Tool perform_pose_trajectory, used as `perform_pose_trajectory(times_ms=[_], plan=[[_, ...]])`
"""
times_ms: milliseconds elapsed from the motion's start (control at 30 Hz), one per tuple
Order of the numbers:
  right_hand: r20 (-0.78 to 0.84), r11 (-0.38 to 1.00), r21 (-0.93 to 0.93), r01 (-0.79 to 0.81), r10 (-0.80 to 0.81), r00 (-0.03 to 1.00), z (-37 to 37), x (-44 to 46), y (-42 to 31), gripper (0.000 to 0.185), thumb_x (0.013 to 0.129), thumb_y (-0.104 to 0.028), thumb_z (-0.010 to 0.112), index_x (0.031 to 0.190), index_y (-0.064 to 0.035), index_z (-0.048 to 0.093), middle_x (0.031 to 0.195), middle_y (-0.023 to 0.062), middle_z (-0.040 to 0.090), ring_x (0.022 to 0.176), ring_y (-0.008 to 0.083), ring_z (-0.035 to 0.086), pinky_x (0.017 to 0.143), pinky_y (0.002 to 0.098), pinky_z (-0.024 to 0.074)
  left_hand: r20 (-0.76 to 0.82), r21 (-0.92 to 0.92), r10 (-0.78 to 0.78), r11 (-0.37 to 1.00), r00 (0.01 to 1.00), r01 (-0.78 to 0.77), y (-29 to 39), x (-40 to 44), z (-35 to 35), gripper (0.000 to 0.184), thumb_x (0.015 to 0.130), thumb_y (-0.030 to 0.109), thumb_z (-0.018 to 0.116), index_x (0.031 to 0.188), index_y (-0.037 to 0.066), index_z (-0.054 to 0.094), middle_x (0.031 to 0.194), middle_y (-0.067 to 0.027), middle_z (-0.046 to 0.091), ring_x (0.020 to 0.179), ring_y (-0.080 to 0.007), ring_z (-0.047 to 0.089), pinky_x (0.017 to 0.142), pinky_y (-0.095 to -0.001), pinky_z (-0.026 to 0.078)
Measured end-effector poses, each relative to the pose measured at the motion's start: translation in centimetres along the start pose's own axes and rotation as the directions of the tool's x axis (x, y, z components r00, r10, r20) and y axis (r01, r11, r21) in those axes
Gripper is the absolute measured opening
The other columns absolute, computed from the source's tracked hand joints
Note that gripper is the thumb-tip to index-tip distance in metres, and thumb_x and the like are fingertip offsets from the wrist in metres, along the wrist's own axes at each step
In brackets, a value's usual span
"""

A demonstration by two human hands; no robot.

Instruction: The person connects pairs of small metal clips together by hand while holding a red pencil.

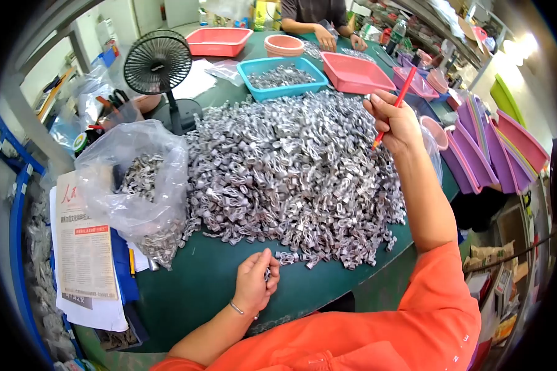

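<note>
A big heap of small silver metal pieces with loops covers the middle of the green table. My right hand is raised over the heap's right side, its fingers closed around a red pencil that points down and left. At the table's near edge, just below the heap, my left hand is closed with thumb and fingers together. A bit of a small metal piece shows between its fingers; the rest is hidden.
On the left lie a clear plastic bag of metal pieces, a newspaper and a black fan. Behind the heap are a blue tray and pink trays. Across the table, a co-worker's hands handle pieces. Purple trays stand right.
</note>
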State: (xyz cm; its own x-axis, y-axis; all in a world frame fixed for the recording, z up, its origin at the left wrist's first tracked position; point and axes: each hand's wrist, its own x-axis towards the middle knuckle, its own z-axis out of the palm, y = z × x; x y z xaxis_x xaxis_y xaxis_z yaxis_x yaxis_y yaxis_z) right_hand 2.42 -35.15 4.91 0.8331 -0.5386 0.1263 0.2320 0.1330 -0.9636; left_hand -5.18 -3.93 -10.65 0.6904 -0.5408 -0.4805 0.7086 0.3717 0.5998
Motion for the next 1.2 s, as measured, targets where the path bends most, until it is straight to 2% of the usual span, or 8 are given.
perform_pose_trajectory(times_ms=[133,333,467,533,600,900,1067,1200], plan=[[0.056,0.993,-0.097,-0.061,0.067,0.996,2.3,0.9,-0.4,0.019,0.078,-0.001,0.059,0.096,0.0040,0.056,0.078,0.0099,0.061,0.064,0.0100,0.058,0.038,0.0159,0.0292,0.019,-0.016,-0.008,1.000,1.000,0.008,-0.2,0.1,-0.1,0.027,0.088,0.028,0.050,0.075,0.005,0.051,0.063,-0.0031,0.049,0.042,-0.0082,0.038,0.033,-0.0192,0.024],[0.373,0.961,-0.209,-0.180,0.248,0.894,12.4,-0.7,0.7,0.023,0.078,0.000,0.058,0.099,0.0051,0.051,0.084,0.0097,0.058,0.077,0.0169,0.063,0.038,0.0172,0.0303,0.035,0.002,0.014,1.000,0.999,-0.014,-0.4,0.0,-0.1,0.029,0.089,0.029,0.049,0.076,0.004,0.051,0.065,-0.0025,0.048,0.044,-0.0076,0.037,0.034,-0.0192,0.025],[0.447,0.996,0.019,-0.089,0.071,0.892,20.4,3.3,0.1,0.020,0.080,0.001,0.055,0.097,0.0104,0.050,0.083,0.0128,0.059,0.079,0.0180,0.063,0.040,0.0173,0.0323,0.056,0.006,0.022,1.000,0.998,-0.023,-0.5,0.1,-0.4,0.028,0.089,0.030,0.049,0.076,0.005,0.051,0.062,-0.0012,0.048,0.043,-0.0056,0.037,0.034,-0.0184,0.024],[0.474,0.958,0.226,-0.177,0.051,0.879,23.4,4.3,-0.6,0.017,0.081,0.004,0.053,0.096,0.0102,0.051,0.084,0.0145,0.059,0.079,0.0178,0.062,0.041,0.0171,0.0331,0.057,0.000,0.030,1.000,0.998,-0.030,-0.4,-0.1,-0.5,0.028,0.089,0.030,0.049,0.076,0.005,0.051,0.062,-0.0011,0.048,0.042,-0.0055,0.037,0.034,-0.0185,0.024],[0.470,0.972,0.172,-0.161,0.063,0.880,25.0,3.3,-0.9,0.022,0.083,0.000,0.052,0.103,0.0085,0.048,0.093,0.0143,0.058,0.080,0.0136,0.060,0.040,0.0155,0.0296,0.099,0.062,0.009,0.998,0.995,-0.015,-0.4,-0.2,-0.6,0.028,0.089,0.028,0.049,0.076,0.003,0.051,0.063,-0.0029,0.048,0.043,-0.0068,0.036,0.034,-0.0194,0.025],[0.448,0.994,-0.002,-0.113,0.102,0.888,19.2,2.6,0.8,0.015,0.081,-0.001,0.056,0.094,0.0043,0.053,0.081,0.0105,0.060,0.070,0.0135,0.060,0.040,0.0179,0.0317,0.063,-0.003,0.023,1.000,0.998,-0.023,0.0,-0.3,-0.6,0.028,0.087,0.030,0.051,0.075,0.005,0.051,0.061,-0.0019,0.048,0.042,-0.0064,0.038,0.033,-0.0188,0.024],[0.319,0.993,-0.119,0.003,0.035,0.947,15.1,4.2,0.4,0.013,0.080,-0.003,0.058,0.093,-0.0017,0.057,0.082,0.0046,0.061,0.068,0.0111,0.060,0.042,0.0190,0.0325,0.056,0.032,0.027,0.999,0.998,-0.029,-0.3,-0.2,-0.1,0.027,0.087,0.029,0.051,0.074,0.005,0.051,0.061,-0.0024,0.048,0.041,-0.0068,0.038,0.033,-0.0186,0.024],[0.115,0.976,-0.202,0.077,-0.055,0.992,12.2,7.1,0.5,0.008,0.078,-0.002,0.059,0.085,-0.0022,0.060,0.070,0.0053,0.061,0.060,0.0099,0.056,0.043,0.0210,0.0324,0.054,0.045,0.029,0.998,0.998,-0.032,-0.3,-0.1,-0.2,0.028,0.089,0.028,0.049,0.073,0.004,0.051,0.060,-0.0036,0.048,0.041,-0.0077,0.037,0.032,-0.0189,0.025]])
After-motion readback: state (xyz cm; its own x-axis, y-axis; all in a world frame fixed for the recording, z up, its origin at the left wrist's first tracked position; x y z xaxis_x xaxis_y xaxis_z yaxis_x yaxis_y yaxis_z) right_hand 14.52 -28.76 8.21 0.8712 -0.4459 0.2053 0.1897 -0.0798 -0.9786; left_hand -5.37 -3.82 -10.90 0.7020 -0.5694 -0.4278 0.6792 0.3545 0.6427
